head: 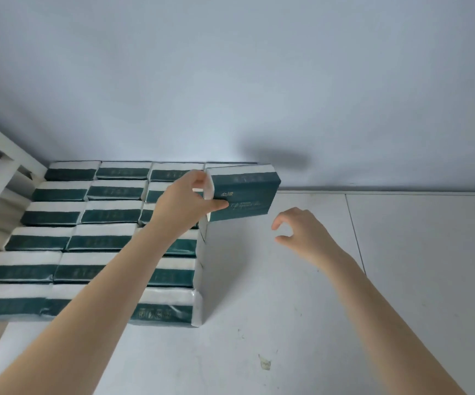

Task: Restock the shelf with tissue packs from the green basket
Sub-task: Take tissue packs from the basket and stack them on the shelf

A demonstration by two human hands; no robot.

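Pack gripped by left hand, beside stack edge.

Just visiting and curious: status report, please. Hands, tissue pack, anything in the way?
Left hand grips tissue pack, tilted, beside the stocked rows. Right hand empty, hovering over bare shelf. Nothing in the way.

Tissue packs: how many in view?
20: 18 in a three-by-six block on the shelf, left; one held pack in the left hand; one sliver behind it. The left arm may hide others.
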